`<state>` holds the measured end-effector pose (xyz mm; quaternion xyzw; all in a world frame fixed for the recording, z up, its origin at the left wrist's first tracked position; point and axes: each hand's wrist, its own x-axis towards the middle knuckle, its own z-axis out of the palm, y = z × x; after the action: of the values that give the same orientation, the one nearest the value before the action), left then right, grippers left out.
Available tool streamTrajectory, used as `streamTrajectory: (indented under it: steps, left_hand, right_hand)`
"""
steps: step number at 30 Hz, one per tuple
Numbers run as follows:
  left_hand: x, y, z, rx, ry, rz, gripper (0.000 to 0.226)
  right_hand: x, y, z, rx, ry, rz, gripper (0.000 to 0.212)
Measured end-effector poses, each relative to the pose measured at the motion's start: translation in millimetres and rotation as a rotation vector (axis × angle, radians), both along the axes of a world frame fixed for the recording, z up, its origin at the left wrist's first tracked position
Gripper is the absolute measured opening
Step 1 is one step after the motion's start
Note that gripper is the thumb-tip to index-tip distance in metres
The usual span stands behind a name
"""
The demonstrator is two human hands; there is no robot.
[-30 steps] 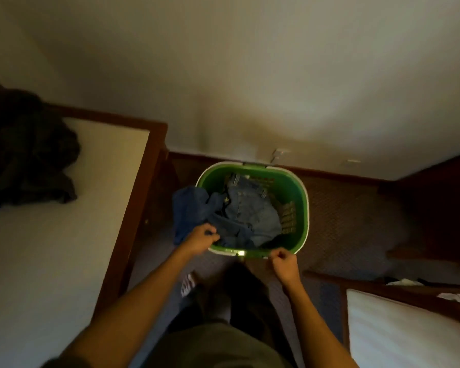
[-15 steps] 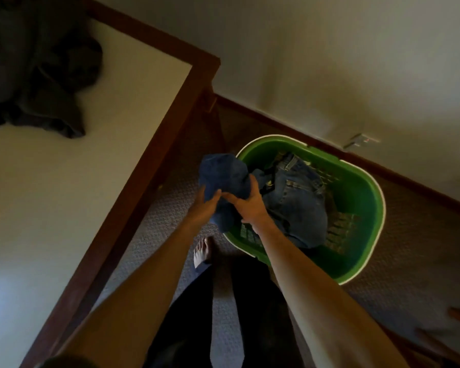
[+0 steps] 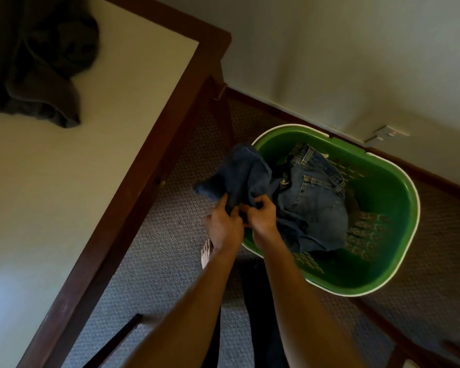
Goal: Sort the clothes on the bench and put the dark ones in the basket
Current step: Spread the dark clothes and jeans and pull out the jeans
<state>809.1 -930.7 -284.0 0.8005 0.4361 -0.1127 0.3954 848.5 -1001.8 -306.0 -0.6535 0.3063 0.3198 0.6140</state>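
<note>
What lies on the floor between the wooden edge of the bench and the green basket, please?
In the head view, only bare patterned carpet separates the bench from the basket; the blue cloth overhangs that strip.

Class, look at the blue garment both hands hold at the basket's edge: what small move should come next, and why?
Probably push the blue garment rightward over the rim and let go. Both the left hand and right hand grip it while part hangs outside the green basket, beside the jeans already inside.
</note>
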Motion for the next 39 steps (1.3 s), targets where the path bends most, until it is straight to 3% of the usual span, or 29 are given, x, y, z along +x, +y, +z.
streamTrajectory:
  steps: [5, 6, 8, 11, 13, 17, 21, 25, 28, 31, 33, 36, 39]
  left_hand:
    - [-10.8, -30.7, 55.3, -0.011, -0.176, -0.041, 0.049]
    - [-10.7, -37.4, 65.2, -0.044, -0.183, -0.067, 0.05]
    - [-9.1, -54.8, 84.0, -0.13, -0.193, -0.143, 0.05]
    - [-8.1, -89.0, 103.7, -0.232, -0.325, -0.393, 0.048]
    - [-1.9, -108.4, 107.2, -0.276, -0.371, -0.547, 0.047]
    - [22.2, -130.8, 102.6, -0.296, -0.375, -0.845, 0.051]
    - [43.5, -129.2, 78.9, -0.265, -0.289, -0.96, 0.041]
    - [76.6, -108.8, 40.8, -0.258, -0.236, -0.753, 0.033]
    - [94.5, -102.7, -1.0, -0.166, -0.071, -0.784, 0.048]
    - [106.6, -99.9, -42.6, -0.035, -0.07, -0.715, 0.068]
    - [111.2, -103.2, -74.9, -0.106, 0.07, -0.663, 0.091]
    - [104.8, -118.6, -133.1, -0.131, 0.425, -0.841, 0.086]
    - [102.2, -123.9, -183.9, -0.184, 0.493, -0.769, 0.082]
  right_hand:
    - [-13.6, -35.9, 52.5, 0.131, 0.065, -0.224, 0.009]
    - [-13.8, -47.8, 63.2, 0.172, 0.095, -0.256, 0.013]
    - [-12.1, -72.4, 85.8, 0.208, 0.12, -0.278, 0.042]
    - [-5.3, -107.6, 116.6, 0.25, 0.009, -0.401, 0.064]
    - [-0.6, -132.9, 132.8, 0.237, -0.077, -0.507, 0.055]
    - [8.5, -176.5, 136.7, -0.062, -0.266, -0.494, 0.035]
    - [21.3, -190.1, 98.6, -0.484, -0.338, -0.218, 0.042]
    - [30.4, -190.3, 43.3, -0.794, -0.296, 0.338, 0.083]
    - [36.8, -189.6, -3.9, -0.743, -0.245, 0.65, 0.097]
    - [43.9, -195.5, -52.3, -0.683, -0.185, 0.832, 0.103]
    - [48.5, -203.4, -82.6, -0.655, -0.184, 0.876, 0.105]
    - [58.7, -212.4, -121.7, -0.629, -0.202, 0.934, 0.102]
    - [69.0, -208.6, -161.2, -0.575, -0.185, 0.97, 0.104]
